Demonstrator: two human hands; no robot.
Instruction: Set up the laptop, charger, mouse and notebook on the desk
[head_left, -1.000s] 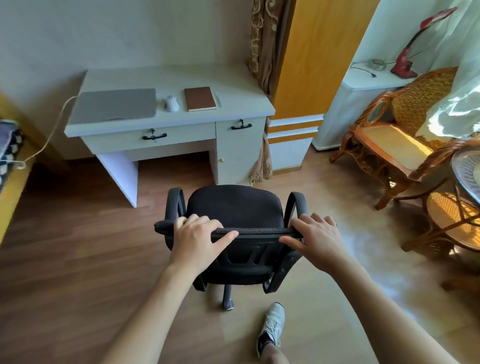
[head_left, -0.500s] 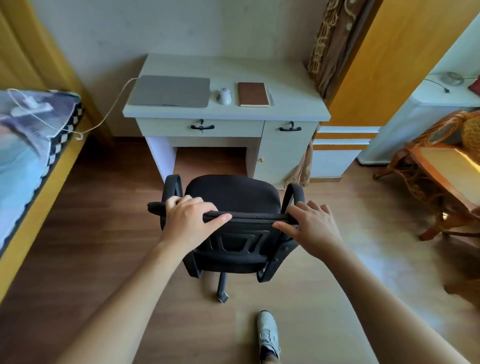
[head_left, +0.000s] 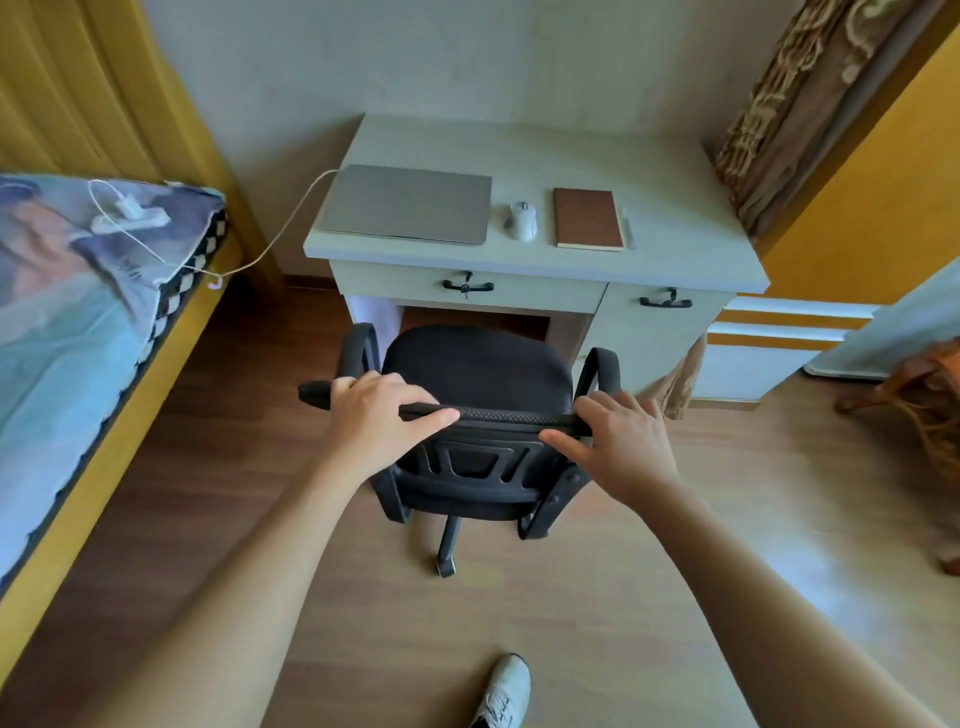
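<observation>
Head view: the top edge of a black chair (head_left: 480, 374) backrest is gripped by both hands, the left hand (head_left: 374, 415) near its left end, the right hand (head_left: 621, 441) near its right end. On the desk (head_left: 675, 218) are laid, left to right, a closed laptop (head_left: 408, 203), a mouse (head_left: 522, 221) and a notebook (head_left: 587, 218), each apart. A charger (head_left: 130, 213) is seen on the bed (head_left: 67, 332), its cable (head_left: 280, 234) run to the laptop's left rear corner.

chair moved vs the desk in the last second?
Yes. The black chair has rolled toward the desk: its seat front now reaches the kneehole under the drawer, with floor showing between them earlier. Both hands grip the backrest.
</observation>
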